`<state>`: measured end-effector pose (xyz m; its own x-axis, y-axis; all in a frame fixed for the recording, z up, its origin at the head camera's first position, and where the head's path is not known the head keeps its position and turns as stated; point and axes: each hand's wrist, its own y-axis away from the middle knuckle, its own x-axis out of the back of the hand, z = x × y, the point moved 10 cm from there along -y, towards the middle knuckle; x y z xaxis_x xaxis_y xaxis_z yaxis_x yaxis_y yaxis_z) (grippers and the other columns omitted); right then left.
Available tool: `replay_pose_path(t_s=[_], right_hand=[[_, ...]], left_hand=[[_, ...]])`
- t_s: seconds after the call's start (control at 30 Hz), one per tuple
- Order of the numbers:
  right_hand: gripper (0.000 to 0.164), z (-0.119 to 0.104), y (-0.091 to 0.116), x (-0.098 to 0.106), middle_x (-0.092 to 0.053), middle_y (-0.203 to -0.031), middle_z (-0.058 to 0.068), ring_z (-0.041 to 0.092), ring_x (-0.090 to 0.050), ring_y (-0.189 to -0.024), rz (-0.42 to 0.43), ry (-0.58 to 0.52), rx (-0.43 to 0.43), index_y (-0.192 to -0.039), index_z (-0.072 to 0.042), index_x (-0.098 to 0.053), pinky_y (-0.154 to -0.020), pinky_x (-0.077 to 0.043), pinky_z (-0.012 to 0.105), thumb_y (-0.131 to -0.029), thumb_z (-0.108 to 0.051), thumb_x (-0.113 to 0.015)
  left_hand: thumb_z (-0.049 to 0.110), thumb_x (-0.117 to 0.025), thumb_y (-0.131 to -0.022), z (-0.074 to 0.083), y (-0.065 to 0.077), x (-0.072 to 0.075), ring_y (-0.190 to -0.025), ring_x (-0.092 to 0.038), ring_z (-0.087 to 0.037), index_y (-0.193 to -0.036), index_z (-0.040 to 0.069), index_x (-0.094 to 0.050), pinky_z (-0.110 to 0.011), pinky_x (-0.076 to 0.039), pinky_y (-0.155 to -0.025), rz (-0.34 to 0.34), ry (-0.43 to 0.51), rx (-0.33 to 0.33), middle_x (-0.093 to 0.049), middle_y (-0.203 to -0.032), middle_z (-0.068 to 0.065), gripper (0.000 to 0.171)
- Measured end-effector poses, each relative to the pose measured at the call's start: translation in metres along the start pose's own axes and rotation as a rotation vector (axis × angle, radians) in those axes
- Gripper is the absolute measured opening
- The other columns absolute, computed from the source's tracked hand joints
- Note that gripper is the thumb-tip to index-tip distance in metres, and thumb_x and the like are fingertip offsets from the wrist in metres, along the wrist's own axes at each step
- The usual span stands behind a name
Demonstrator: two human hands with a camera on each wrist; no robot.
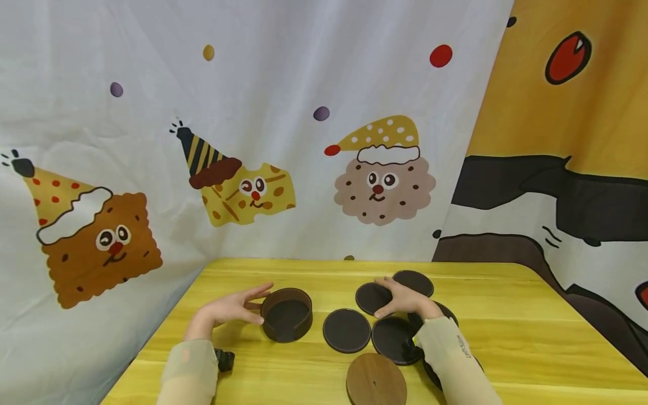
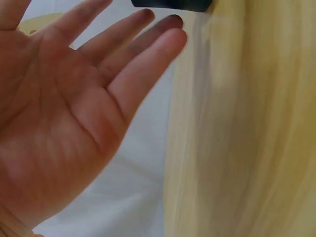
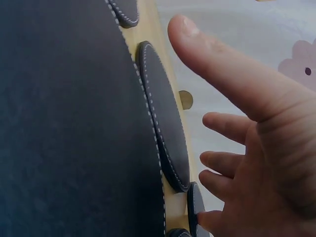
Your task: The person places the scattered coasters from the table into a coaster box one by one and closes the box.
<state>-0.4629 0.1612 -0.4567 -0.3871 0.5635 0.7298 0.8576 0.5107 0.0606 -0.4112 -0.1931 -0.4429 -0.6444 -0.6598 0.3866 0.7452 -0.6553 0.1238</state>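
My left hand (image 1: 234,308) is beside a round, dark brown coaster holder (image 1: 288,297), thumb and fingers spread toward its left wall. Whether the fingertips touch the wall is unclear. In the left wrist view, the palm (image 2: 64,113) faces the camera with fingers extended, and a dark edge of the holder (image 2: 173,4) shows at the top. Over several black round coasters reaches my right hand (image 1: 405,298), fingers apart, nearest a back coaster (image 1: 369,296). White stitching rims a coaster (image 3: 165,118) in the right wrist view, where one fingertip (image 3: 210,219) overlaps another coaster's edge.
A wooden disc (image 1: 376,379) lies near the table's front. Between holder and right hand are two black coasters (image 1: 346,331), nearly touching; another coaster (image 1: 416,282) lies behind the hand. The right forearm partly covers others. A printed curtain (image 1: 314,236) hangs behind the wooden table (image 1: 531,326).
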Motion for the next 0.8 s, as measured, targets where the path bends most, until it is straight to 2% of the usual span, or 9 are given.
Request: replay_pose_path(t_s=[0.17, 0.3, 0.47, 0.8], right_hand=[[0.102, 0.0045, -0.0012, -0.0024, -0.012, -0.154, 0.034, 0.052, -0.01, -0.14, -0.014, 0.036, -0.029, -0.151, 0.003, -0.028, -0.104, -0.023, 0.066, -0.074, -0.034, -0.085], [0.103, 0.0052, -0.0026, -0.0037, -0.015, -0.153, 0.034, 0.052, -0.013, -0.14, -0.011, 0.076, -0.043, -0.15, 0.003, -0.029, -0.104, -0.025, 0.065, -0.073, -0.035, -0.086], [0.101, 0.0022, -0.005, -0.0042, -0.024, -0.152, 0.031, 0.05, -0.019, -0.139, 0.005, 0.133, -0.043, -0.149, 0.002, -0.033, -0.104, -0.027, 0.062, -0.073, -0.036, -0.086], [0.097, 0.0025, -0.0093, -0.0069, -0.032, -0.148, 0.032, 0.051, -0.028, -0.135, 0.026, 0.229, -0.066, -0.145, 0.004, -0.04, -0.102, -0.031, 0.062, -0.071, -0.039, -0.086]], left_hand=[[0.014, -0.073, -0.088, 0.0007, -0.0028, -0.0025, -0.133, -0.036, -0.048, -0.157, 0.011, -0.014, -0.052, -0.04, -0.099, 0.005, -0.042, 0.028, -0.014, -0.156, -0.027, 0.092], [0.013, -0.074, -0.087, 0.0011, -0.0038, -0.0031, -0.132, -0.036, -0.048, -0.157, 0.011, -0.014, -0.054, -0.04, -0.099, 0.026, -0.033, 0.045, -0.013, -0.156, -0.029, 0.092], [0.012, -0.074, -0.086, 0.0013, -0.0044, -0.0031, -0.131, -0.037, -0.047, -0.157, 0.013, -0.015, -0.055, -0.038, -0.1, 0.038, -0.042, 0.042, -0.012, -0.156, -0.029, 0.092], [0.013, -0.076, -0.085, -0.0005, -0.0058, -0.0039, -0.132, -0.035, -0.049, -0.156, 0.005, -0.015, -0.056, -0.036, -0.101, 0.045, -0.069, 0.036, -0.015, -0.156, -0.028, 0.094]])
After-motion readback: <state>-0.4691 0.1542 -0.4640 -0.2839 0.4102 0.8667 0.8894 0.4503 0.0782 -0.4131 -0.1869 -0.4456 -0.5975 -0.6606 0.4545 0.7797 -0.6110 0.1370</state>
